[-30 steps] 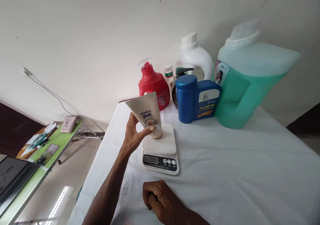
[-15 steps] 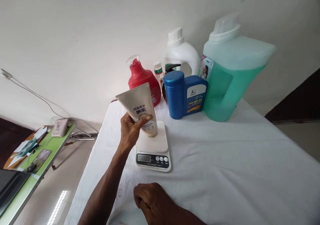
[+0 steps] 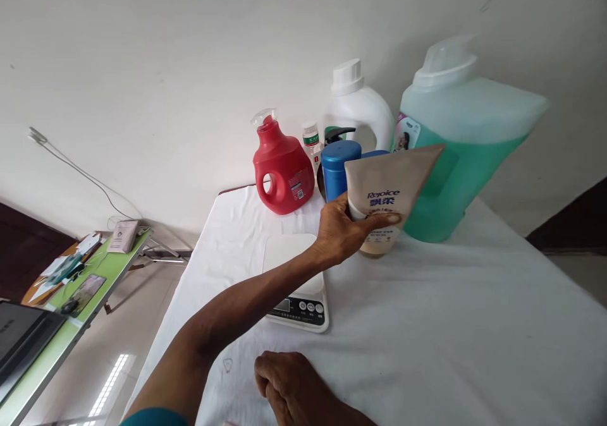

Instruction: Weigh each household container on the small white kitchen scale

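Note:
My left hand is wrapped round a beige Rejoice squeeze tube, thumb across its front. The tube stands cap end down and leans a little, close to the cloth; whether it touches the cloth I cannot tell. Just behind it is a blue bottle, mostly hidden by the tube. My left forearm crosses over a white digital kitchen scale and covers part of its plate and display. Nothing shows on the visible part of the plate. In front of the scale, my right hand rests on the cloth with fingers curled in, closed.
Along the wall stand a red jug, a small clear bottle with a white cap, a white jug and a large container of green liquid. White cloth covers the table. A green desk is at far left.
My left hand has carried the squeeze tube off the scale, to the right, in front of the blue bottle. My right hand has stayed in place. The view has shifted slightly.

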A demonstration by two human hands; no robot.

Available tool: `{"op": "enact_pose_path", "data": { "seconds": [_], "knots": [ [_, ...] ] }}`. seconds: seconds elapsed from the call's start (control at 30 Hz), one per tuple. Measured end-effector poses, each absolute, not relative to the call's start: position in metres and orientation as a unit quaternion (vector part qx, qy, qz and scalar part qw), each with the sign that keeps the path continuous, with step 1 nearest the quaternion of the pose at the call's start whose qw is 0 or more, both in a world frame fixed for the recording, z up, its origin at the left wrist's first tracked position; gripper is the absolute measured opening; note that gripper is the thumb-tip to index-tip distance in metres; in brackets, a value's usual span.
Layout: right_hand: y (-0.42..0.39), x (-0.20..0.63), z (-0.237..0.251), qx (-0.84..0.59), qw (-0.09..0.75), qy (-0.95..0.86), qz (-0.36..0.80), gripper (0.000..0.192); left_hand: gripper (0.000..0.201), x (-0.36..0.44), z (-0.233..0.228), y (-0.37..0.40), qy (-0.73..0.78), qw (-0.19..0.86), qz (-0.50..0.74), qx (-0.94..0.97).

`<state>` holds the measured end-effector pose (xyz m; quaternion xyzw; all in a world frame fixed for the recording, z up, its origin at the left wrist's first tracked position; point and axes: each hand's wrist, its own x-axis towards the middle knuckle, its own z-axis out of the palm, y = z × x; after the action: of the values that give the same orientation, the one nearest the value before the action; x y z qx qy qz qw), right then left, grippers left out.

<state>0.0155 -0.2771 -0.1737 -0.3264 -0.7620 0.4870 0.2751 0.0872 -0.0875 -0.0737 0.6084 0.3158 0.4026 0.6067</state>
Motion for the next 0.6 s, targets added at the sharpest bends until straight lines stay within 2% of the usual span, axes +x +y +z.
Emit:
{"op": "enact_pose_path", "data": {
  "seconds": [0.23, 0.47, 0.6],
  "knots": [
    [-0.278, 0.016, -0.179, -0.321, 0.294, -0.770, 0.467, 0.018, 0.058, 0.091, -0.089, -0.082, 0.336, 0.543, 0.429, 0.639],
    [-0.275, 0.020, -0.173, -0.293, 0.309, -0.792, 0.436, 0.020, 0.052, 0.061, -0.067, -0.097, 0.368, 0.474, 0.395, 0.696],
    [-0.275, 0.019, -0.172, -0.306, 0.304, -0.777, 0.459, 0.021, 0.048, 0.022, -0.043, -0.092, 0.343, 0.384, 0.495, 0.700]
  ]
}}
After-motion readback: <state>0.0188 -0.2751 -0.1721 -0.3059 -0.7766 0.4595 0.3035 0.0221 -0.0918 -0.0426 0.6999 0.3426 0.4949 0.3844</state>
